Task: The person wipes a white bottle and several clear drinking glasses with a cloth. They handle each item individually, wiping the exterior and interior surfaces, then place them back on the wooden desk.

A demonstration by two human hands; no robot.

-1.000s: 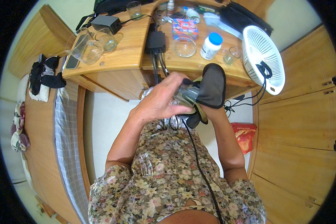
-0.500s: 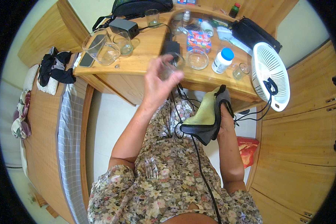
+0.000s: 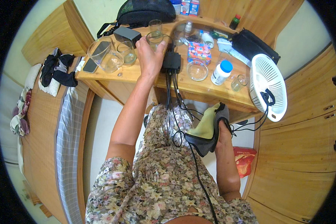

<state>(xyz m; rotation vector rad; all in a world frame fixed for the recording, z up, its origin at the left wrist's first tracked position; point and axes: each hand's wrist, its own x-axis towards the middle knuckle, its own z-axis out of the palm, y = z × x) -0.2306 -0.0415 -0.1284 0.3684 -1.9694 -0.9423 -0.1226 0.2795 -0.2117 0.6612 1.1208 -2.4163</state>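
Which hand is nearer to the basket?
Right: the right hand, holding a cloth, is slightly left of the basket; the left hand, around a glass, is much farther left.

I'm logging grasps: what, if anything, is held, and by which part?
Left grip: a clear glass, by its side. Right grip: partly hidden by a gray-and-yellow mitt, so its hold cannot be told.
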